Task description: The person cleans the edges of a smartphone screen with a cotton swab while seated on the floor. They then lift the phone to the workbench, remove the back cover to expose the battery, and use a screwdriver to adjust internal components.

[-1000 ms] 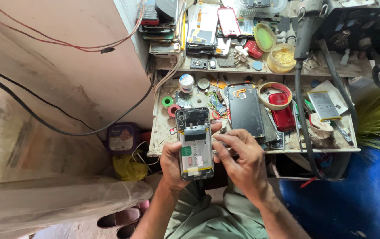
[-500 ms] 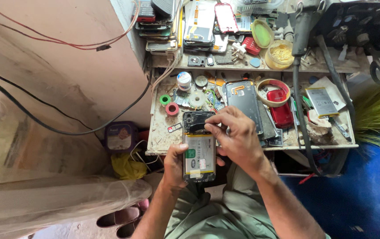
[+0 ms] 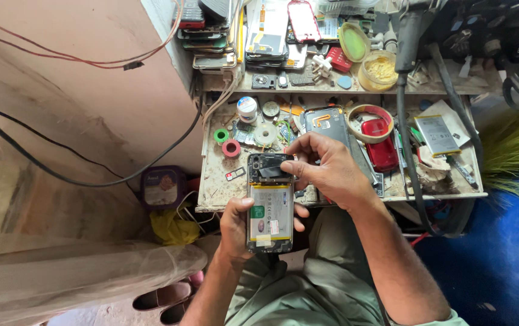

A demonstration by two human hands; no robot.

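Note:
My left hand (image 3: pixel 239 228) grips an opened phone (image 3: pixel 269 211) from below, its back off and a pale battery with a yellow rim showing. My right hand (image 3: pixel 327 171) reaches over the phone's top end and pinches a small dark part (image 3: pixel 271 171) lying across the upper section, near the camera area. The phone is held above my lap, just in front of the workbench (image 3: pixel 217 181).
The small bench carries a dark phone back cover (image 3: pixel 326 121), a red phone inside a tape roll (image 3: pixel 379 136), green and red tape rolls (image 3: pixel 227 142), a loose battery (image 3: pixel 437 134) and tools. A shelf (image 3: pixel 307 84) behind holds stacked phones. Black cables (image 3: pixel 60 175) cross the wall on the left.
My right hand has moved from beside the phone's lower half up to its top end and pinched the dark part there. The phone has shifted slightly toward me.

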